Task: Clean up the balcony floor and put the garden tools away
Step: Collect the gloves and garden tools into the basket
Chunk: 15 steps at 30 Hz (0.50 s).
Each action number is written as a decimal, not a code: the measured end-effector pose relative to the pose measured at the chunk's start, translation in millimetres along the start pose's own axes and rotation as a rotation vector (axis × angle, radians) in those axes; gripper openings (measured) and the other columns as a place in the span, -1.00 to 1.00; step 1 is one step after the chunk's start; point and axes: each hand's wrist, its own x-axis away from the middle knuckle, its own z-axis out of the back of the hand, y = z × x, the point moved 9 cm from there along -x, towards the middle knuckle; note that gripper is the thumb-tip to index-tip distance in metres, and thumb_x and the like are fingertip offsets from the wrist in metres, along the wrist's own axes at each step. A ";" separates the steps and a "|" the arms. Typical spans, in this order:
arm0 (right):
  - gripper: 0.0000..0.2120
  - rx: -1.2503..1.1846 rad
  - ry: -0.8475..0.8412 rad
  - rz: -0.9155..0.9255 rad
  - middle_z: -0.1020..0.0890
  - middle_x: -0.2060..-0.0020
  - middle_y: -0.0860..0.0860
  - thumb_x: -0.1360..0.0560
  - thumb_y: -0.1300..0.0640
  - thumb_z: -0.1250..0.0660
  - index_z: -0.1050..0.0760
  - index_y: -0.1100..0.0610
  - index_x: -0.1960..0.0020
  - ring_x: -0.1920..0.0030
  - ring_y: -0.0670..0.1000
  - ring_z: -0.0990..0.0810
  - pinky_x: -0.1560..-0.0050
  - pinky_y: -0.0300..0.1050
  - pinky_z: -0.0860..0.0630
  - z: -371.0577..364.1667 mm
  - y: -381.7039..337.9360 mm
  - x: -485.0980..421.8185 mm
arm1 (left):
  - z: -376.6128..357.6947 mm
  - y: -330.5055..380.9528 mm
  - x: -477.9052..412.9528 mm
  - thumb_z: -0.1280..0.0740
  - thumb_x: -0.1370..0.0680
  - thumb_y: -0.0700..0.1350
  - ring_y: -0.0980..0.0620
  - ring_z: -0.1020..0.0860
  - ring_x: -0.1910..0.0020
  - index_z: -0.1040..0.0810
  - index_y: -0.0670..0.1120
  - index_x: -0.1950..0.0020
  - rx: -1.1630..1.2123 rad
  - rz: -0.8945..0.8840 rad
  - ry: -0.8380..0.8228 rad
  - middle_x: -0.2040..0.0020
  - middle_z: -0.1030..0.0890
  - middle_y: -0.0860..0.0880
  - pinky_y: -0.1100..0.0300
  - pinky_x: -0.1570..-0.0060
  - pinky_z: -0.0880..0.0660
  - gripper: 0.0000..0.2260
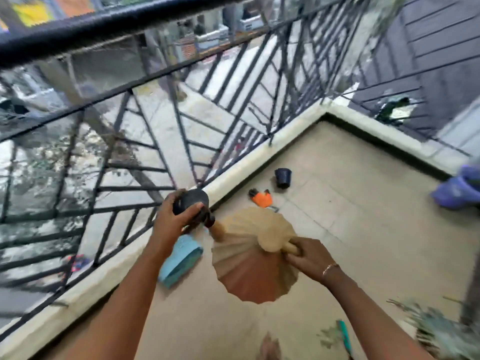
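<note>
The left hand (179,214) is clamped round a small black plastic pot (193,200), fingers curled over its side and thumb across the front. It holds the pot above the pale concrete kerb (259,157) at the foot of the black metal railing (145,81). Something dark sits just under that hand, too blurred to name. The right hand (309,255) is closed on the stubby tan handle (289,247) of a tan and rust-brown fan-shaped object (249,261). This object spreads leftward from the grip and is so smeared that I cannot tell whether it is a broom head or a pot. Directly below the left wrist, just beside the kerb, a light blue plastic pot (181,258) lies on its side on the beige tiled balcony floor (363,229), its wider end toward the person. It is the nearest loose thing and nearer the left hand, though that hand is full. Farther ahead, well apart from both hands, lie an orange and black item (261,198), perhaps a glove, and beyond it a second black pot (283,178) near the kerb. A teal-handled tool (345,333) lies close to the person beside the right forearm, so the right hand is likely the nearer for it.
</note>
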 end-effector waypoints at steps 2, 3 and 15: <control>-0.51 -0.035 0.029 -0.028 -0.64 0.15 0.07 -0.32 -0.23 -0.21 -0.55 0.14 0.00 0.15 0.05 -0.53 0.19 -0.11 -0.34 37.8 31.5 1.0 | -52.0 22.2 -20.5 -0.51 -0.17 0.20 -0.15 -0.55 -0.15 -0.53 0.04 -0.14 0.055 -0.003 -0.061 -0.16 -0.57 -0.14 -0.09 -0.15 -0.51 -0.41; -0.61 -0.035 0.042 -0.045 -0.62 0.12 0.05 -0.42 -0.14 -0.28 -0.53 0.15 -0.05 0.14 0.04 -0.51 0.18 -0.10 -0.34 54.5 47.3 1.4 | -77.5 34.0 -29.6 -0.50 -0.14 0.20 -0.15 -0.55 -0.15 -0.52 0.06 -0.12 0.084 -0.011 -0.094 -0.16 -0.57 -0.14 -0.12 -0.16 -0.50 -0.41; -0.24 -0.204 0.385 -0.243 -0.63 -0.01 -0.01 -0.18 -0.41 -0.04 -0.50 0.00 -0.20 0.02 0.00 -0.54 0.13 -0.16 -0.33 231.8 199.6 -42.2 | -381.3 139.2 -104.3 -0.51 -0.17 0.13 0.15 -0.52 0.24 -0.50 -0.07 -0.02 0.354 -0.023 -0.556 0.25 -0.61 0.11 0.30 0.28 -0.40 -0.48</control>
